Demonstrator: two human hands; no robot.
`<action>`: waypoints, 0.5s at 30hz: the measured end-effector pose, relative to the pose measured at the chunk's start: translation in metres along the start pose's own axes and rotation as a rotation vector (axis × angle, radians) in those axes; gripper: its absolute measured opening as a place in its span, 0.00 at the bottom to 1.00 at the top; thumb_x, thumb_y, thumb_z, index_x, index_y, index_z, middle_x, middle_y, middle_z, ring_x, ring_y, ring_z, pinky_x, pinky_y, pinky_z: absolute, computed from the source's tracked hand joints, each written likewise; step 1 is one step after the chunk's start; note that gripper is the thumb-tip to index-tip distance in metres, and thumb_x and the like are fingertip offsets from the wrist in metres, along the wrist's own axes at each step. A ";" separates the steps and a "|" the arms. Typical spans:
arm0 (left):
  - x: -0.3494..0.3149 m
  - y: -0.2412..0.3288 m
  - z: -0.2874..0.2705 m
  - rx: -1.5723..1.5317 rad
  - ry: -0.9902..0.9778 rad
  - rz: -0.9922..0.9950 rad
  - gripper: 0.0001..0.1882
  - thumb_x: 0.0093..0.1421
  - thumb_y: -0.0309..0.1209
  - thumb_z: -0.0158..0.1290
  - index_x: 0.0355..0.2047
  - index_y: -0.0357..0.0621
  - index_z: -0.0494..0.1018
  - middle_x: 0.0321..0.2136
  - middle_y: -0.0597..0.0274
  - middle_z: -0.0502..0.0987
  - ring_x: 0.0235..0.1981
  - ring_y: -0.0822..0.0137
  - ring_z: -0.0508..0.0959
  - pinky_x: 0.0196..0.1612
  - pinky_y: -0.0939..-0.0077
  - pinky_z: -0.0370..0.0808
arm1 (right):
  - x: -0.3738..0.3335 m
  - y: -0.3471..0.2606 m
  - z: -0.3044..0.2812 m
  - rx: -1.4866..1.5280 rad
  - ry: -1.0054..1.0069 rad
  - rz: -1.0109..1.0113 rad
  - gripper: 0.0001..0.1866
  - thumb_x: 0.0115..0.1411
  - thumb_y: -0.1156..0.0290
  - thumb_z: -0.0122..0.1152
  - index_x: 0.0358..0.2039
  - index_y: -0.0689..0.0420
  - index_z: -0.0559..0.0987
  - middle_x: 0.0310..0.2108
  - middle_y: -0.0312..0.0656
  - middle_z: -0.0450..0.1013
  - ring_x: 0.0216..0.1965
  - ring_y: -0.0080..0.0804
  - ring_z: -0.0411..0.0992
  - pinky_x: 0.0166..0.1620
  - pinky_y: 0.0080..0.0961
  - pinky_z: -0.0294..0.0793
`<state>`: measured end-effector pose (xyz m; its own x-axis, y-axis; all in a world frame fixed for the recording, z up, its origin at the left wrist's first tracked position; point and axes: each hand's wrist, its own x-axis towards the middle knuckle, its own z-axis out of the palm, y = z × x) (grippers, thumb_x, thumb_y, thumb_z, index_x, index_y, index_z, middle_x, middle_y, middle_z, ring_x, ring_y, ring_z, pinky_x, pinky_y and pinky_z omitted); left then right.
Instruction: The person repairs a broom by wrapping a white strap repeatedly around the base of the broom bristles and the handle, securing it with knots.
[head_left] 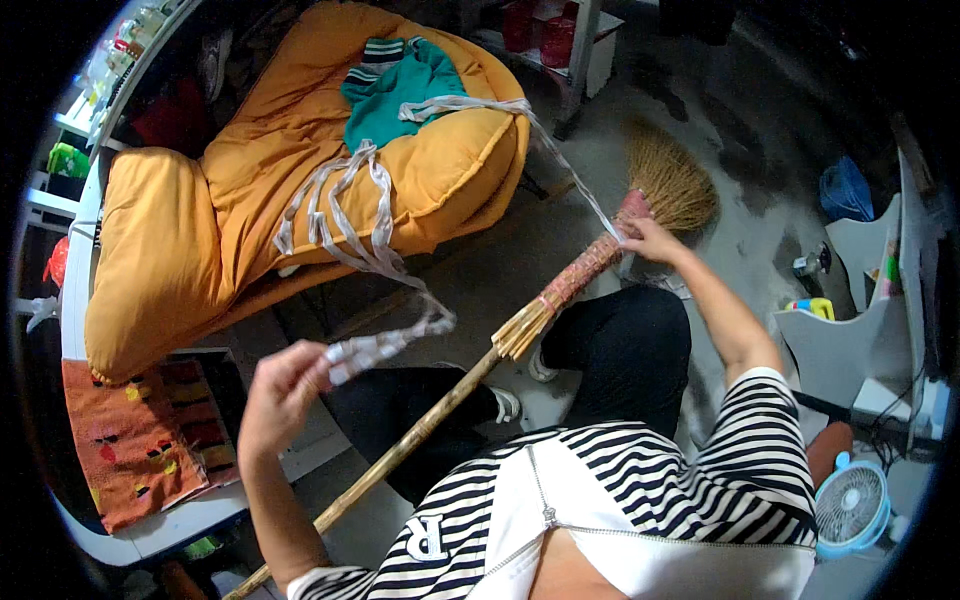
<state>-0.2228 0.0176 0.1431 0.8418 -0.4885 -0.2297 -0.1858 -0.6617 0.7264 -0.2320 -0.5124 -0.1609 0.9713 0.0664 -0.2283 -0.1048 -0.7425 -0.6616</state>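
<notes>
A long straw broom (575, 272) lies diagonally across my lap, its bristles (676, 182) fanned out at the far right. Its wooden handle (420, 432) runs down to the lower left. Reddish wrapping covers the bound neck. My right hand (652, 243) is closed round that neck just below the bristles. A thin whitish strip (560, 152) reaches the broom at its fingers, coming from the orange padded seat (250, 150). More of the pale strip (378, 208) lies in loops over the seat. Pinched in my left hand (285, 392) is a bunched length of whitish strip (375, 350).
A green garment (405, 100) with striped cuffs rests on the orange seat. At left, a patterned orange cloth (140, 450) covers a white surface's edge. To the right are a light blue fan (850, 505), a blue basket (846, 188) and a grey curved stand (835, 345).
</notes>
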 end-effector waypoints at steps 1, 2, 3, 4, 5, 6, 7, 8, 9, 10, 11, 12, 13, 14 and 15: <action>-0.003 -0.008 0.007 -0.022 0.007 -0.047 0.08 0.58 0.29 0.47 0.30 0.38 0.72 0.19 0.67 0.70 0.21 0.77 0.68 0.24 0.83 0.65 | 0.013 0.007 0.020 -0.174 0.073 0.069 0.33 0.46 0.50 0.59 0.48 0.60 0.69 0.48 0.53 0.65 0.51 0.45 0.63 0.52 0.33 0.62; -0.008 -0.013 0.011 -0.038 0.017 -0.100 0.08 0.58 0.29 0.47 0.29 0.38 0.72 0.19 0.67 0.70 0.21 0.77 0.68 0.24 0.83 0.65 | 0.028 0.004 0.038 -0.220 0.157 0.122 0.33 0.45 0.51 0.60 0.48 0.58 0.69 0.50 0.51 0.63 0.50 0.46 0.63 0.52 0.33 0.62; -0.009 -0.022 0.019 -0.071 0.036 -0.120 0.08 0.58 0.30 0.47 0.29 0.38 0.72 0.19 0.67 0.70 0.21 0.77 0.69 0.24 0.83 0.65 | 0.041 0.000 0.046 -0.278 0.206 0.105 0.29 0.46 0.52 0.59 0.45 0.58 0.71 0.48 0.51 0.65 0.49 0.46 0.65 0.51 0.34 0.63; -0.006 -0.028 0.025 -0.104 0.051 -0.138 0.08 0.58 0.30 0.47 0.29 0.38 0.73 0.18 0.67 0.70 0.20 0.76 0.69 0.23 0.83 0.65 | 0.051 -0.003 0.053 -0.336 0.256 0.090 0.25 0.46 0.54 0.58 0.41 0.58 0.73 0.45 0.51 0.67 0.47 0.46 0.66 0.49 0.35 0.64; -0.003 -0.029 0.029 -0.089 0.047 -0.165 0.09 0.58 0.31 0.47 0.29 0.38 0.73 0.18 0.67 0.70 0.20 0.76 0.69 0.23 0.83 0.65 | 0.062 -0.010 0.055 -0.331 0.144 0.142 0.22 0.47 0.56 0.58 0.39 0.58 0.74 0.41 0.51 0.69 0.44 0.45 0.68 0.47 0.36 0.65; 0.000 -0.030 0.034 -0.100 0.044 -0.192 0.09 0.58 0.31 0.47 0.30 0.38 0.73 0.18 0.67 0.70 0.20 0.76 0.69 0.23 0.83 0.65 | 0.070 -0.022 0.052 -0.329 0.035 0.191 0.20 0.47 0.58 0.57 0.36 0.58 0.75 0.37 0.50 0.71 0.40 0.44 0.69 0.44 0.36 0.67; 0.004 -0.033 0.039 -0.113 0.048 -0.184 0.09 0.58 0.31 0.47 0.30 0.38 0.73 0.18 0.66 0.70 0.20 0.76 0.69 0.23 0.83 0.65 | 0.077 -0.028 0.051 -0.325 -0.076 0.242 0.17 0.47 0.60 0.57 0.34 0.58 0.76 0.33 0.50 0.73 0.37 0.44 0.71 0.41 0.36 0.68; 0.010 -0.037 0.044 -0.128 0.047 -0.166 0.09 0.58 0.31 0.47 0.31 0.38 0.73 0.19 0.66 0.70 0.21 0.76 0.69 0.23 0.83 0.65 | 0.081 -0.016 0.042 -0.404 -0.032 0.219 0.14 0.47 0.62 0.57 0.31 0.58 0.77 0.30 0.49 0.73 0.35 0.43 0.72 0.39 0.37 0.69; 0.018 -0.038 0.050 -0.173 0.035 -0.171 0.09 0.59 0.31 0.46 0.31 0.37 0.73 0.19 0.65 0.71 0.21 0.76 0.69 0.24 0.83 0.66 | 0.082 0.012 0.024 -0.488 0.016 0.206 0.12 0.48 0.63 0.56 0.29 0.58 0.77 0.28 0.49 0.73 0.32 0.43 0.72 0.37 0.37 0.69; 0.025 -0.037 0.052 -0.128 -0.008 -0.158 0.09 0.59 0.30 0.46 0.31 0.37 0.73 0.19 0.65 0.71 0.21 0.75 0.69 0.24 0.82 0.66 | 0.086 0.031 0.006 -0.571 0.059 0.197 0.10 0.48 0.65 0.56 0.26 0.57 0.78 0.25 0.48 0.73 0.30 0.43 0.72 0.35 0.37 0.70; 0.019 -0.040 0.051 -0.136 0.016 -0.174 0.09 0.59 0.30 0.46 0.31 0.36 0.73 0.19 0.64 0.71 0.20 0.75 0.69 0.24 0.82 0.66 | 0.107 -0.002 -0.033 -0.479 -0.023 0.152 0.08 0.48 0.68 0.55 0.24 0.59 0.78 0.25 0.49 0.73 0.29 0.43 0.72 0.34 0.36 0.70; 0.035 -0.040 0.061 -0.171 -0.030 -0.111 0.09 0.58 0.29 0.46 0.31 0.36 0.73 0.19 0.64 0.71 0.20 0.75 0.69 0.24 0.82 0.66 | 0.121 0.032 -0.087 -0.590 0.063 0.344 0.10 0.48 0.67 0.54 0.21 0.60 0.78 0.27 0.51 0.73 0.29 0.43 0.72 0.35 0.37 0.71; 0.029 -0.045 0.061 -0.162 0.006 -0.134 0.09 0.58 0.29 0.46 0.31 0.35 0.72 0.19 0.64 0.71 0.20 0.75 0.69 0.24 0.81 0.66 | 0.148 -0.021 -0.127 -0.715 0.134 0.106 0.09 0.48 0.68 0.54 0.20 0.60 0.77 0.24 0.50 0.72 0.27 0.41 0.72 0.32 0.37 0.71; 0.026 -0.046 0.061 -0.139 0.006 -0.135 0.09 0.58 0.30 0.46 0.30 0.35 0.72 0.18 0.63 0.71 0.20 0.75 0.69 0.24 0.81 0.65 | 0.172 -0.083 -0.175 -1.095 0.102 -0.307 0.09 0.49 0.68 0.54 0.20 0.61 0.76 0.22 0.48 0.72 0.26 0.40 0.72 0.31 0.36 0.72; 0.018 -0.047 0.058 -0.139 0.034 -0.153 0.09 0.58 0.29 0.46 0.30 0.35 0.72 0.18 0.63 0.71 0.20 0.75 0.69 0.24 0.81 0.66 | 0.188 -0.172 -0.207 -0.987 0.164 -0.406 0.10 0.50 0.67 0.52 0.20 0.61 0.75 0.22 0.48 0.72 0.24 0.42 0.71 0.28 0.37 0.71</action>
<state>-0.2280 0.0066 0.0669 0.8717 -0.3679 -0.3238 0.0149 -0.6405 0.7678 0.0128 -0.5104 0.0582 0.9192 0.3931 0.0254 0.3785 -0.8994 0.2187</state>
